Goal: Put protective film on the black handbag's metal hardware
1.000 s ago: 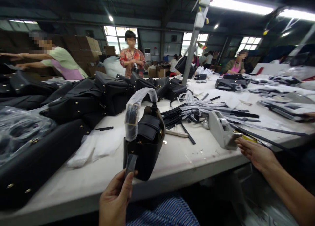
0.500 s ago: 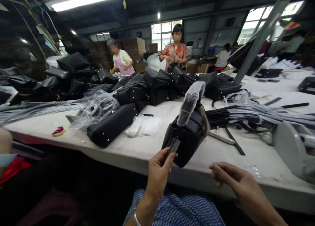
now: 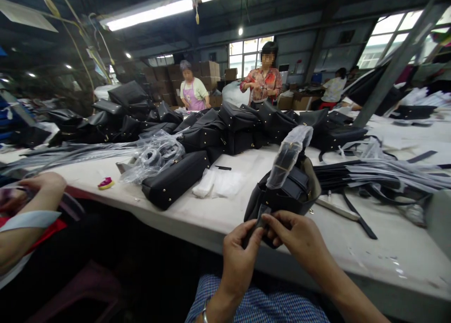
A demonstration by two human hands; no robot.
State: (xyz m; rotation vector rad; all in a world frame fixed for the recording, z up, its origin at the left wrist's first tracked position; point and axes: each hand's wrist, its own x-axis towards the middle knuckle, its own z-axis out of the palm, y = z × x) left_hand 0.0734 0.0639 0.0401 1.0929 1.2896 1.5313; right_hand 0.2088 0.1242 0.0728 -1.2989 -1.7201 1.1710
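A black handbag [image 3: 292, 191] stands at the table's front edge, its handle [image 3: 287, 156] wrapped in clear plastic. In front of the bag, my left hand [image 3: 241, 248] pinches a small dark strip [image 3: 262, 215] with a shiny, film-like surface. My right hand [image 3: 299, 234] has its thumb and fingers closed on the same strip from the other side. Whether the strip is joined to the bag is hidden by my fingers. To the left, another black bag [image 3: 174, 180] lies on its side beside folded white sheets [image 3: 220, 182].
Black bags [image 3: 239, 121] are heaped along the back of the white table [image 3: 207, 215]. Plastic-wrapped straps [image 3: 151, 154] lie left, dark straps [image 3: 366, 173] right. A pink-and-yellow item [image 3: 106, 183] is near the edge. A neighbour's arm [image 3: 38, 205] is at left; two people work opposite.
My right hand has moved left from over the table edge and closed on the strip beside my left hand. The whole view has shifted slightly, showing more of the neighbour's arm.
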